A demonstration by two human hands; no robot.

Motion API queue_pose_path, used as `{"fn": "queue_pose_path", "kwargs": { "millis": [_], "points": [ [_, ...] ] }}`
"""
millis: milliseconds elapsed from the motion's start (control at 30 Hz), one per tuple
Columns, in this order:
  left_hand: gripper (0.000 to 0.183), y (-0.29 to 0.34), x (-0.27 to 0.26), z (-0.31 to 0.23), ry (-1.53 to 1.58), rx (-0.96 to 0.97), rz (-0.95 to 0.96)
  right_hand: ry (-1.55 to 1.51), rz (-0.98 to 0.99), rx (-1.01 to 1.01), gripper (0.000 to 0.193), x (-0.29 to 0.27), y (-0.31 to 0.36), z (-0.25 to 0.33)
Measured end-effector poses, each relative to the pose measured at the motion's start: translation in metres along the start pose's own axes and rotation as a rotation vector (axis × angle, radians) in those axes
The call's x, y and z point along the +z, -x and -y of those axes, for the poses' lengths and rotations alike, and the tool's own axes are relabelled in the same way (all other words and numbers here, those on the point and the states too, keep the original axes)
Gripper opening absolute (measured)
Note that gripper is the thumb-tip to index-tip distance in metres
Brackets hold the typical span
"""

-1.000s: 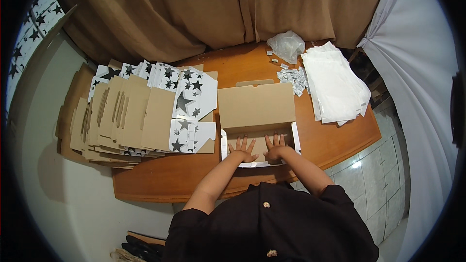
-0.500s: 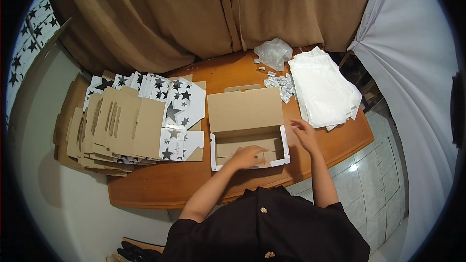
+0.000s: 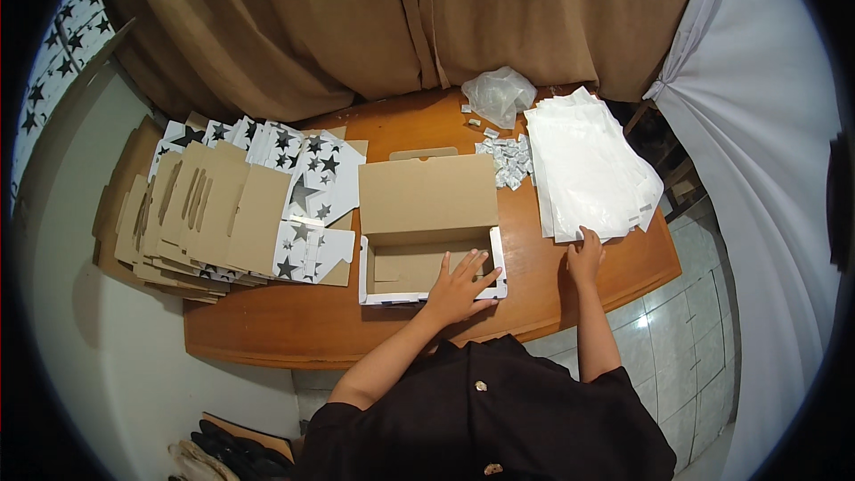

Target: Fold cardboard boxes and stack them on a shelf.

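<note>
An open cardboard mailer box (image 3: 427,200) stands in front of me, brown inside, its lid raised at the far side and white side walls showing. My left hand (image 3: 459,289) rests with spread fingers over the box's near right wall, gripping nothing. To its right, my right hand (image 3: 585,258) touches the near edge of a stack of thin white sheets or bags (image 3: 592,169). Its index finger lies on that edge and its thumb is apart from it; the other fingers are partly curled.
Left of the box lies a pile of folded cardboard boxes (image 3: 258,214) with black stars on white. Small white packets (image 3: 510,162) and a crumpled clear plastic bag (image 3: 500,96) lie farther back on the wooden table (image 3: 285,325). Brown curtains (image 3: 294,27) hang behind.
My right hand has moved from beside the box to the white stack's near edge. My left hand has moved out of the box's inside onto its near right wall. The view has shifted slightly.
</note>
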State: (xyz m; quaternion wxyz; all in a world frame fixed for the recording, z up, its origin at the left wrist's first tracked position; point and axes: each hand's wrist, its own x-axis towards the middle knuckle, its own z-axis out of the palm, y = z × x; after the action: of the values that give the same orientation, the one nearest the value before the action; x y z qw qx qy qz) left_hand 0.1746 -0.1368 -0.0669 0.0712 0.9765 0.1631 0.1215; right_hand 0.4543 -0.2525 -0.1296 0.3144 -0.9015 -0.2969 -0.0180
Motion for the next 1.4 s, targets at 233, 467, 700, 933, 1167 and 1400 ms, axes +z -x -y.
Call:
{"fn": "queue_pose_path", "kwargs": {
  "millis": [233,467,700,933,1167,1400],
  "points": [
    [0.06,-0.02,0.008,0.018,0.032,0.054,-0.027,0.244,-0.056,-0.087,0.026,0.011,-0.002,-0.003],
    [0.054,-0.022,-0.004,0.012,0.158,-0.002,-0.016,0.168,-0.224,-0.129,0.014,0.008,-0.012,0.006],
    [0.049,-0.03,-0.009,0.007,0.241,-0.055,-0.099,0.021,-0.394,-0.277,0.01,-0.026,-0.005,0.048],
    [0.05,-0.05,-0.022,-0.012,0.244,-0.004,-0.281,0.01,-0.411,-0.397,0.014,-0.063,0.017,0.078],
    [0.067,-0.075,-0.034,-0.024,0.251,-0.017,-0.411,0.023,-0.377,-0.527,0.025,-0.094,0.034,0.099],
    [0.041,-0.094,-0.044,-0.03,0.241,-0.035,-0.447,-0.009,-0.392,-0.652,0.033,-0.117,0.042,0.107]
  ]
}}
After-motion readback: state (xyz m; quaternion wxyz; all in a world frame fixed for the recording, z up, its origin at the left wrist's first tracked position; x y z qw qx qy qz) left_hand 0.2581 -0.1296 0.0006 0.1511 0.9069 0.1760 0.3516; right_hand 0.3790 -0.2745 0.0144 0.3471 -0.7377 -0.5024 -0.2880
